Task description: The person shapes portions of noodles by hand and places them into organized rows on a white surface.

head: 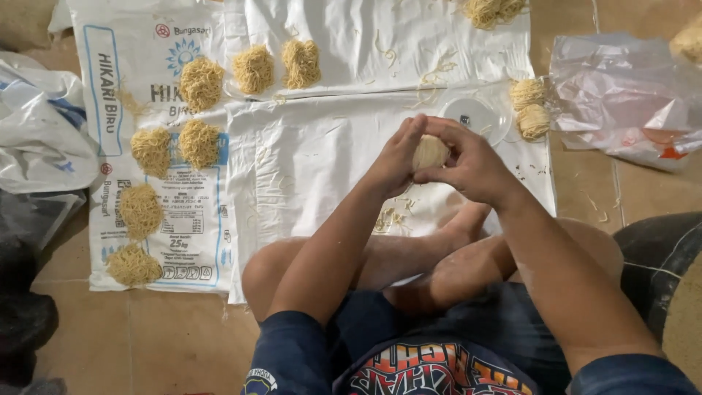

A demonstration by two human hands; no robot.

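Observation:
My left hand (395,157) and my right hand (468,162) are cupped together around a pale ball of noodles (429,152), pressing it from both sides above my crossed legs. Only a small part of the ball shows between the fingers. Several finished noodle nests lie on the white sacks, such as one (200,83) at the upper left and one (141,211) further down. Two more nests (531,110) sit to the right of my hands, beside a small clear plastic lid (477,115).
White woven sacks (307,161) are spread over the tiled floor (146,336). A clear plastic bag (621,95) lies at the right, crumpled white bags (36,124) at the left. Loose noodle bits (389,218) lie near my foot.

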